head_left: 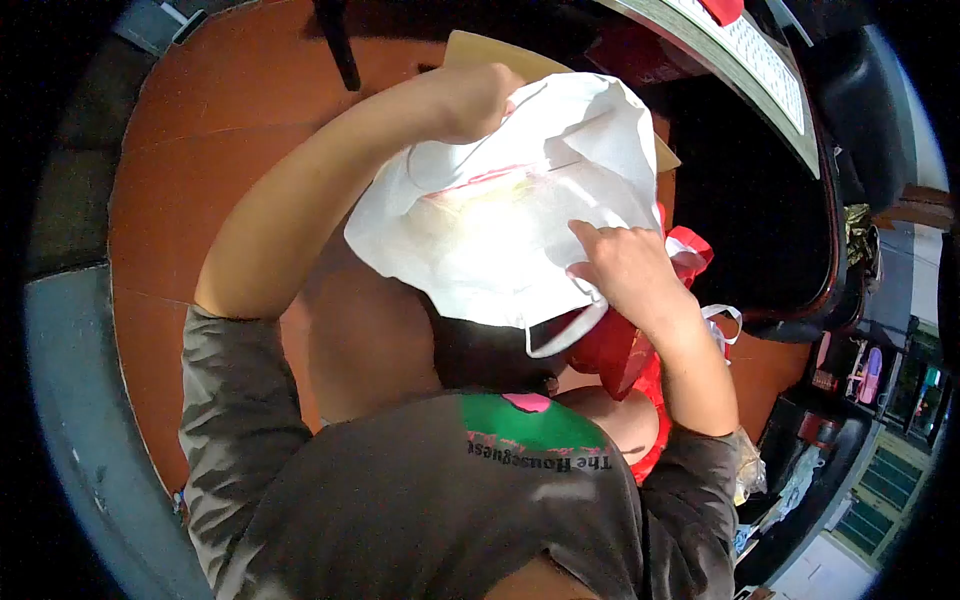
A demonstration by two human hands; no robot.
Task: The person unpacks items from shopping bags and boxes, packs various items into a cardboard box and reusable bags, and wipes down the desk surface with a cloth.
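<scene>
A white cloth tote bag (440, 240) is held up before me, its mouth spread wide toward me. My left hand (480, 105) is closed on its far upper-left edge, with the fingers mostly hidden by the wrist. On the near right side, my right hand (632, 268) grips the rim, thumb and forefinger apart at the cloth. A white strap handle (570, 335) hangs in a loop below that hand. Inside the bag, a red and yellowish patch (490, 185) shows, washed out by glare; I cannot make out what it is.
Red bags (690, 250) lie by my right forearm and leg. Behind the tote stands a cardboard piece (490, 50). A desk with a white keyboard (750, 50) is at upper right, over a red-brown tile floor (210, 130). A clear plastic bag (748, 465) sits at right.
</scene>
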